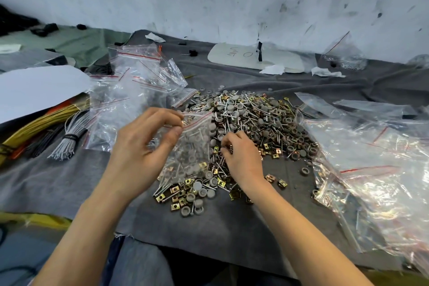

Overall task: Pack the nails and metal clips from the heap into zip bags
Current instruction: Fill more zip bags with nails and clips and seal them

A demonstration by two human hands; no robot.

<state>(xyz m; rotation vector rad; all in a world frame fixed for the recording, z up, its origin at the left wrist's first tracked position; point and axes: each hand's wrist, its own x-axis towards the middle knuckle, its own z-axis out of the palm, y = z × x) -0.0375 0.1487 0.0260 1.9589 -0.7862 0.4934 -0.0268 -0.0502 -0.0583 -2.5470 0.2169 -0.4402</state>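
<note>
Left hand [144, 146] pinches zip bag [193, 146] by heap [267, 123]

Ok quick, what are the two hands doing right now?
Left hand: pinches the top of a zip bag.
Right hand: fingers curled down into the heap; cannot tell if it holds anything.

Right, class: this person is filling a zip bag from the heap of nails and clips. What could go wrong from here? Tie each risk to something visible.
The left hand pinches the zip bag at one end of its mouth; the part-filled bag might sag and spill parts back out.
The right hand works bare among pointed nails in the heap; a prick is possible.
Stray metal clips lie apart on the cloth and may be missed.
</note>
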